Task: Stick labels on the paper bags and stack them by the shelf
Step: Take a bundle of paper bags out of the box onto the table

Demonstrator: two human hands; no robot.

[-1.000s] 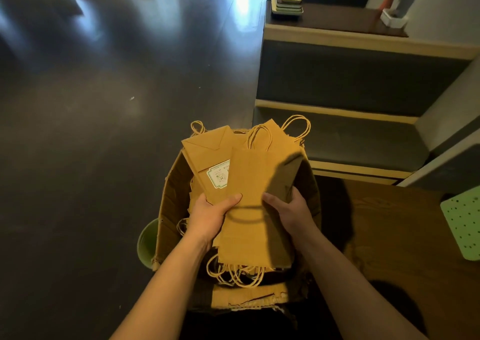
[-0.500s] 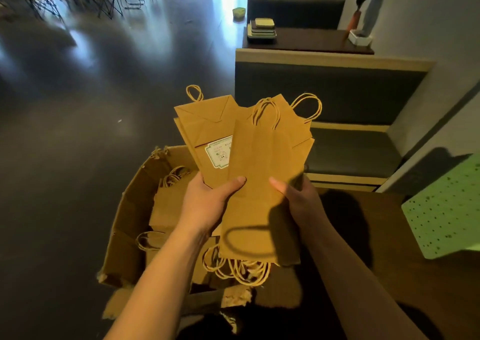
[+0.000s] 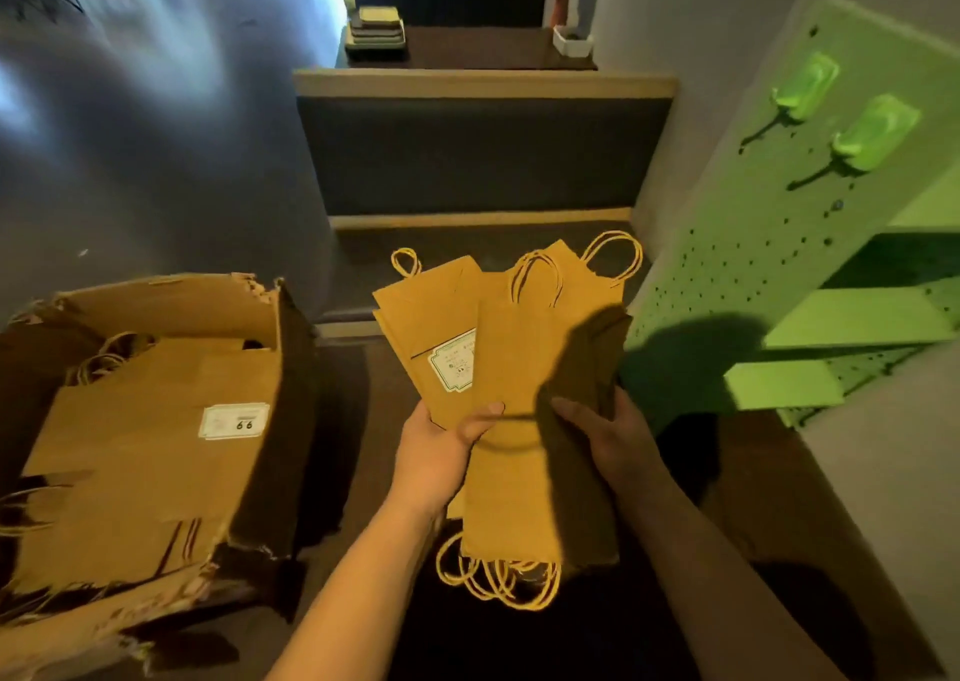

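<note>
Bags (image 3: 519, 420) are being held well clear of the box (image 3: 156, 446), where half a second ago they were being lifted just above it. The box is now lying far to the left, and the pegboard (image 3: 769, 264) is filling much more of the right side.

The bundle is being gripped from both sides. The left hand (image 3: 441, 451) is clasping its left edge with the thumb laid across the front, and the right hand (image 3: 618, 436), in shadow, is clasping the right edge. A dark strip is being left open between box and bundle. The bundle's right edge is being brought near the pegboard's lower corner, and the bench (image 3: 483, 155) is lying beyond the bag tops.

The bags are flat-folded brown paper, with twisted cord handles (image 3: 498, 576) looping out at both ends. A white, green-bordered label (image 3: 452, 363) is being half covered by the front bag. The box is torn cardboard with ragged edges, a white sticker (image 3: 235, 420) and more bags inside. The pegboard is green and perforated, with ledges (image 3: 857, 316) jutting out.
</note>
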